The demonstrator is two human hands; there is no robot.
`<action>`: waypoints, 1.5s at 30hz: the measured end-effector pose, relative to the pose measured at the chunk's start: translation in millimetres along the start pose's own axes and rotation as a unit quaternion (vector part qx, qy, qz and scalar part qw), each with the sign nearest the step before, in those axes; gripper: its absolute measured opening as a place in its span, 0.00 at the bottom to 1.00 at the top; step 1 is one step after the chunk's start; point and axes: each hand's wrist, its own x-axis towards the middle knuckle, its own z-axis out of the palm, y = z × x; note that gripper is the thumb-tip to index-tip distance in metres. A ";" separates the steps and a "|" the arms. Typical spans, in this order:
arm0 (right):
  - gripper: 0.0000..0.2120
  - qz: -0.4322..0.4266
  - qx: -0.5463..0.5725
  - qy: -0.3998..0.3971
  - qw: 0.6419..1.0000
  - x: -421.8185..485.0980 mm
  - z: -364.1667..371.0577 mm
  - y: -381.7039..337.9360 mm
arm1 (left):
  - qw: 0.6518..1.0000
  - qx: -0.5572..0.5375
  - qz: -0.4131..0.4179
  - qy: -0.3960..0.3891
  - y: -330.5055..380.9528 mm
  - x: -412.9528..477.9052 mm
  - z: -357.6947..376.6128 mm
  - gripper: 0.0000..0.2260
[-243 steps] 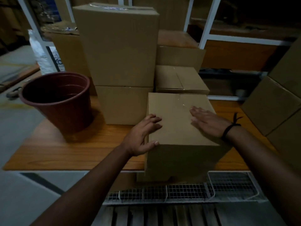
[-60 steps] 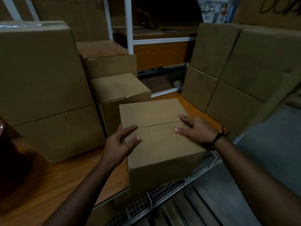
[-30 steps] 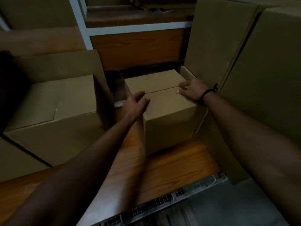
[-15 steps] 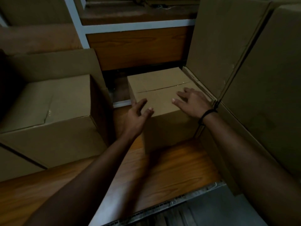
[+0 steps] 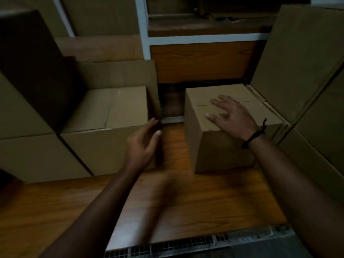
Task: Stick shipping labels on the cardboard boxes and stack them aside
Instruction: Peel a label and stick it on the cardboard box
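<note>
One small brown cardboard box (image 5: 219, 151) stands at the right. Over it the right hand (image 5: 234, 118) spreads its fingers; the left hand (image 5: 143, 144) is relaxed, empty.

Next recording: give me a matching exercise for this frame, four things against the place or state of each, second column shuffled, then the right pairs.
Things
1. left hand
2. right hand
3. small box
4. black wristband

Place or state
A. on the right wrist
B. standing on the wooden table, top flaps closed
C. fingers spread over the small box's top
D. open and holding nothing, by the near corner of the low box on the left

Pairs: 1-D, 2-C, 3-B, 4-A
</note>
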 end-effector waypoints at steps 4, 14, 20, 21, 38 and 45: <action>0.30 -0.074 0.044 -0.018 0.996 7.9 38.5 -63.2 | 0.982 0.157 0.070 0.080 -44.2 -20.4 -81.6 0.16; 0.51 0.022 0.084 -0.168 0.982 42.4 165.6 -153.9 | 0.885 0.453 0.034 -0.097 -105.3 26.7 -176.8 0.34; 0.47 0.055 0.125 -0.120 0.983 38.8 176.4 -154.4 | 0.893 0.436 0.089 -0.069 -119.2 31.6 -177.3 0.29; 0.47 0.057 0.131 -0.116 0.983 37.8 174.4 -156.0 | 0.896 0.427 0.100 -0.067 -120.3 32.8 -177.5 0.29; 0.44 0.064 0.105 -0.005 0.992 -116.5 124.0 -178.7 | 0.945 0.260 0.197 -0.035 -89.8 -68.7 -194.5 0.30; 0.46 0.052 0.115 -0.015 0.992 -159.3 123.7 -179.5 | 0.949 0.262 0.168 -0.059 -65.5 -119.1 -209.1 0.31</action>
